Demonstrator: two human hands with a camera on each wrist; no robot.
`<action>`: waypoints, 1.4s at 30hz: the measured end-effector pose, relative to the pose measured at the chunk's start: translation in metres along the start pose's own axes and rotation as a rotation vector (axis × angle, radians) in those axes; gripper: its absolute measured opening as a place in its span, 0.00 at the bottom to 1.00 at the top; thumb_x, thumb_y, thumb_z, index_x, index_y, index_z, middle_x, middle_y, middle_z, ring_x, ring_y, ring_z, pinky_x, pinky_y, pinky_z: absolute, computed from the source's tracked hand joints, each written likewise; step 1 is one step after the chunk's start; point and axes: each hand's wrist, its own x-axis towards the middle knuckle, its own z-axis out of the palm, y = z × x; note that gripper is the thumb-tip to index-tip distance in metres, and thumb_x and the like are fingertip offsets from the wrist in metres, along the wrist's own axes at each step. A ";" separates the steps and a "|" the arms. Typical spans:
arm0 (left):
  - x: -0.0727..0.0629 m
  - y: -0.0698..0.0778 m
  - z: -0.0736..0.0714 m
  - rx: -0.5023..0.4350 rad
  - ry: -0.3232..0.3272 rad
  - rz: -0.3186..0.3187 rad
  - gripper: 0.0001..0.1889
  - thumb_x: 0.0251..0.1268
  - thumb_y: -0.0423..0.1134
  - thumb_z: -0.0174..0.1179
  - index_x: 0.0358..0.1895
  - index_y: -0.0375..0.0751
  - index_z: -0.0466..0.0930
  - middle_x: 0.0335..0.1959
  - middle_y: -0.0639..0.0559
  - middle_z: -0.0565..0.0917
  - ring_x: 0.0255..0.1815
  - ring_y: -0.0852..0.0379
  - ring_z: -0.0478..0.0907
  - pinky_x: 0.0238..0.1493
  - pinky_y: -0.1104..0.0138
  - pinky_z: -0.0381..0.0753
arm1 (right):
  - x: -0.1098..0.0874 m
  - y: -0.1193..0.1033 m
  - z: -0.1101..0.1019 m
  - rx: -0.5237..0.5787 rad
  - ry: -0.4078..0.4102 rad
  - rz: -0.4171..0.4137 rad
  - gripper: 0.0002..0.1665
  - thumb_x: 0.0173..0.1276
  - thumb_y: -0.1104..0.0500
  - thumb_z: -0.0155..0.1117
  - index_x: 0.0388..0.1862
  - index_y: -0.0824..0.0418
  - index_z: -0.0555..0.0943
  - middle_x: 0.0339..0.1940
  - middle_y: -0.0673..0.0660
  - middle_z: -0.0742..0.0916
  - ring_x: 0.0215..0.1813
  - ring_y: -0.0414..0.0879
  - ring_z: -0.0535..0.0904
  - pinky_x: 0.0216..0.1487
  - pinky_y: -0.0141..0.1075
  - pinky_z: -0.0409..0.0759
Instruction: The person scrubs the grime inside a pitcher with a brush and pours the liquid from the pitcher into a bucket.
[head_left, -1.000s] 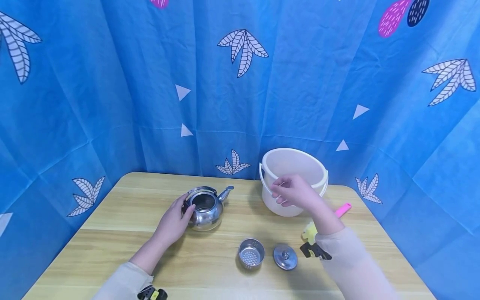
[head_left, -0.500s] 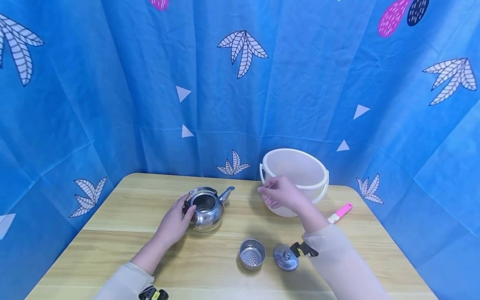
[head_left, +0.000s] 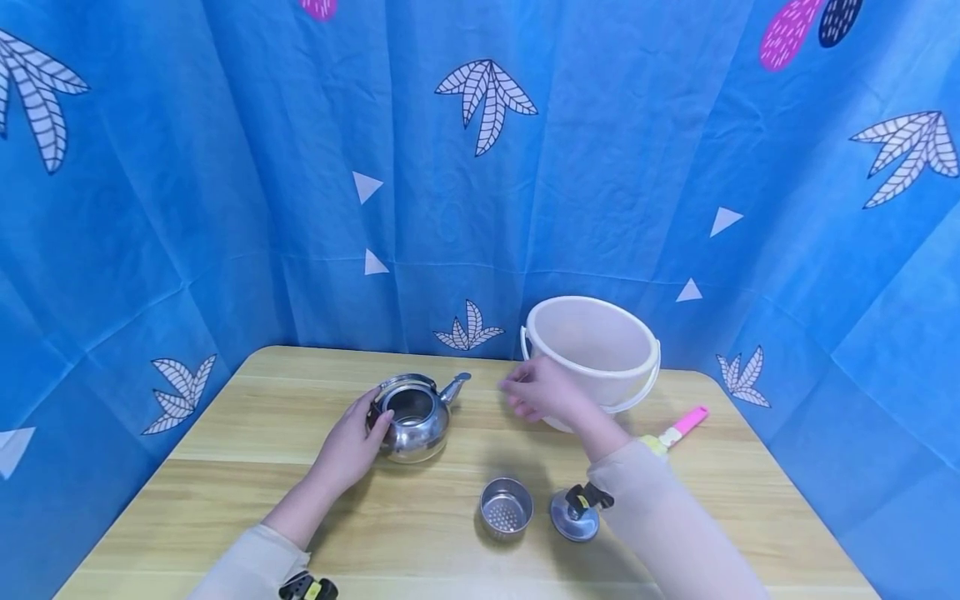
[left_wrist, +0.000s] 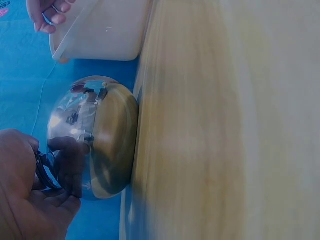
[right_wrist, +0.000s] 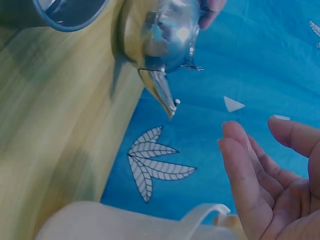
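A shiny metal teapot (head_left: 417, 437) stands lidless on the table, its spout turned to the right. My left hand (head_left: 351, 442) grips it at the handle side, thumb near the open mouth; the left wrist view shows the fingers curled at the handle, under the teapot's (left_wrist: 95, 145) side. Bare and holding nothing, my right hand (head_left: 546, 390) hovers in front of the bucket, its fingers loosely bent in the right wrist view. Nearer the front are a perforated metal strainer cup (head_left: 506, 510) and a round metal lid (head_left: 576, 527), partly covered by the wrist strap.
A white bucket (head_left: 626, 382) with a swing handle stands at the back right. Beside it lies a pink-handled brush (head_left: 688, 420) with a yellow head, partly behind my right sleeve. Blue patterned curtain (head_left: 450, 208) surrounds the wooden table (head_left: 262, 425).
My right hand has moved left across the bucket's front, toward the teapot, and more of the brush handle shows. My left hand and the teapot have stayed in place.
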 end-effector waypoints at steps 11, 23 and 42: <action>-0.001 0.001 0.000 -0.001 0.001 0.000 0.36 0.80 0.55 0.44 0.76 0.29 0.57 0.73 0.27 0.63 0.72 0.30 0.62 0.71 0.41 0.62 | 0.012 -0.002 0.010 -0.011 -0.011 0.039 0.13 0.72 0.55 0.65 0.44 0.65 0.82 0.33 0.61 0.87 0.34 0.54 0.87 0.34 0.40 0.88; -0.001 0.001 0.000 0.000 0.005 0.010 0.35 0.80 0.54 0.45 0.75 0.29 0.57 0.72 0.27 0.64 0.72 0.30 0.63 0.71 0.41 0.62 | 0.029 -0.001 0.018 -0.055 -0.023 0.092 0.15 0.72 0.53 0.65 0.45 0.65 0.81 0.32 0.58 0.88 0.34 0.54 0.88 0.36 0.43 0.88; -0.001 0.004 -0.002 -0.003 -0.001 -0.002 0.32 0.81 0.50 0.47 0.75 0.29 0.58 0.72 0.27 0.64 0.72 0.30 0.62 0.71 0.41 0.62 | 0.058 0.011 0.039 -0.083 -0.062 0.146 0.19 0.73 0.52 0.63 0.48 0.68 0.80 0.35 0.63 0.88 0.35 0.53 0.87 0.35 0.42 0.88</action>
